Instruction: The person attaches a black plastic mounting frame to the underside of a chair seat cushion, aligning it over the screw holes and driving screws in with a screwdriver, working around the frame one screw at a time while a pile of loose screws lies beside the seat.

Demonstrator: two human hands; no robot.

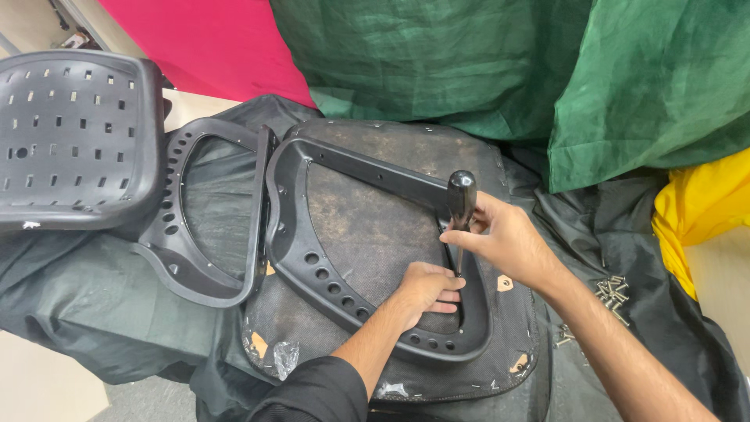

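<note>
While the screwdriver (461, 212) is held near-upright in the right hand (504, 238), fingers wrapped on its black handle | tip met beside left hand (426, 291), flat on black armrest frame (375, 258) | both over seat base (367, 227).

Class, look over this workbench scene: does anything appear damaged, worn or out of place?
Yes. The seat base under the black frame looks worn: its surface is stained and blotchy, and its covering is torn along the front edge. Loose screws lie scattered on the black cloth.

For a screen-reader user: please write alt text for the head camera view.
A right hand holds a black-handled screwdriver upright over a black plastic frame lying on a worn seat cushion, while the left hand steadies the tip. A second frame lies alongside.
</note>
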